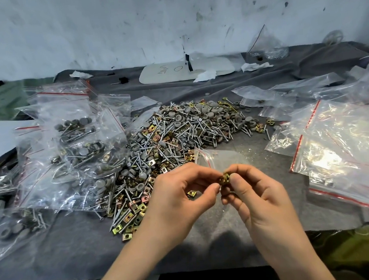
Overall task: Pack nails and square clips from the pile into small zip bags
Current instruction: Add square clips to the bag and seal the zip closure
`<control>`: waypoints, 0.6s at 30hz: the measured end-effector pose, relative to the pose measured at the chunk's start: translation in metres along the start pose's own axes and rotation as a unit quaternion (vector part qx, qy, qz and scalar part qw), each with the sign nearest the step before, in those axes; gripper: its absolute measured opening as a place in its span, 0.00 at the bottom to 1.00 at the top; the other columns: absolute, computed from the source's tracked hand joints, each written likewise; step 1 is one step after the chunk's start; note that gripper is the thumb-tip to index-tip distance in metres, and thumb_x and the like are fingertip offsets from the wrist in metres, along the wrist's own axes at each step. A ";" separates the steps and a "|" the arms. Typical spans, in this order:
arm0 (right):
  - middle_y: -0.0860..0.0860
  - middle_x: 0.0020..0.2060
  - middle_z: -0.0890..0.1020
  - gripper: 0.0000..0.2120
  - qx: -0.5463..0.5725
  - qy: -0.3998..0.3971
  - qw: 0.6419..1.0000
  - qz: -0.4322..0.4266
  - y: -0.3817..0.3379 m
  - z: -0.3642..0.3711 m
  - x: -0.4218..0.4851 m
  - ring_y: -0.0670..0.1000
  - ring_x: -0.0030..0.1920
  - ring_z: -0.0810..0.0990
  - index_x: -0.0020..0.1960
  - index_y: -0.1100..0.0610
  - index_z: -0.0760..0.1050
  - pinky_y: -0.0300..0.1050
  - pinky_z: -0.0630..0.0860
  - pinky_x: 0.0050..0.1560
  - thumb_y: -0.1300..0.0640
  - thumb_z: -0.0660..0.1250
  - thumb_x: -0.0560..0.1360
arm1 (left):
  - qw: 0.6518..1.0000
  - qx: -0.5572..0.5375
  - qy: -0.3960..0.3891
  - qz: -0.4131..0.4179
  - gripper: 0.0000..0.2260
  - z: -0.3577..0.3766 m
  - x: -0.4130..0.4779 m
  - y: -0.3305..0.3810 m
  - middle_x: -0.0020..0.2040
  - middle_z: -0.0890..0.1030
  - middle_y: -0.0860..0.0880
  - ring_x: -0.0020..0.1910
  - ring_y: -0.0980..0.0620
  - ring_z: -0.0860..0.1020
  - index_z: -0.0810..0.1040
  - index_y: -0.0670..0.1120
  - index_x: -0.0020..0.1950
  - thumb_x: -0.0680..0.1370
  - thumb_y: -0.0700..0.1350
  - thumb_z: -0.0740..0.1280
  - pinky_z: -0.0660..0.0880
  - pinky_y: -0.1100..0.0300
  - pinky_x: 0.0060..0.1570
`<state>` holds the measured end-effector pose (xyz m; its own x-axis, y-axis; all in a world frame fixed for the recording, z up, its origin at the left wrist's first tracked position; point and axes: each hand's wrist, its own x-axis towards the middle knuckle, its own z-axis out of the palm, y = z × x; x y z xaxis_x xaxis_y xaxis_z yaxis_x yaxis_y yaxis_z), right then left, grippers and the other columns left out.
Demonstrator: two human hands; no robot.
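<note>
Pinching a small stack of clips [225,178] between thumb and forefinger of the right hand [258,200], with the other fingers loosely curled beneath. Meeting it from the other side with the left hand [181,198], thumb and forefinger tips closed on the same stack. Holding all this low over the cloth [75,246], just in front of an empty bag [220,158] lying flat, red zip edge towards the pile [174,138]. Touching that bag or not: impossible to tell.

Probably squaring up or counting the clips before bagging. Worth pinching firmly on the flat faces, guarding against a sideways slip. Worth passing the stack wholly to one hand, then using the other for spreading the bag's mouth wide. Worth working over bare cloth, not over the pile, for easy finding of any dropped clip. Leaving the nails [212,131] in the pile, mixed with grey caps [177,118], between filled bags [74,141] on the left and spare bags [342,143] on the right.
</note>
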<state>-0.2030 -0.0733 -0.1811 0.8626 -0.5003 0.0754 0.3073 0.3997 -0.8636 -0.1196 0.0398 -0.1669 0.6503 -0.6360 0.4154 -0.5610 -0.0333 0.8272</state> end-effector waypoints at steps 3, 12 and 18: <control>0.51 0.32 0.80 0.05 0.023 0.003 1.000 0.017 0.001 0.001 0.000 0.45 0.33 0.77 0.42 0.60 0.78 0.35 0.76 0.34 0.60 0.65 0.69 | 1.000 0.022 0.005 0.016 0.07 0.001 -0.002 -0.003 0.42 0.83 0.49 0.40 0.53 0.83 0.83 0.44 0.48 0.71 0.38 0.69 0.81 0.56 0.45; 0.51 0.36 0.84 0.04 -0.163 -0.053 0.985 -0.018 -0.006 -0.012 0.001 0.46 0.37 0.82 0.45 0.59 0.78 0.37 0.79 0.40 0.66 0.66 0.72 | 0.994 0.093 -0.028 0.053 0.08 -0.009 0.002 -0.005 0.40 0.82 0.51 0.37 0.57 0.81 0.83 0.41 0.47 0.71 0.33 0.72 0.78 0.67 0.42; 0.46 0.36 0.82 0.06 -0.539 -0.126 0.817 -0.165 -0.033 -0.019 0.010 0.45 0.39 0.80 0.44 0.54 0.83 0.36 0.75 0.41 0.61 0.75 0.69 | 0.983 0.138 -0.098 0.076 0.07 -0.019 0.012 0.004 0.41 0.83 0.49 0.37 0.56 0.81 0.84 0.40 0.48 0.71 0.34 0.73 0.79 0.62 0.41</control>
<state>-0.2122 -0.1062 -0.1618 0.9013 -0.2168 0.3749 0.1239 -0.7004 -0.7029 -0.1044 0.0468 -0.1518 0.4520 -0.7852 0.4232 -0.7796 -0.1172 0.6152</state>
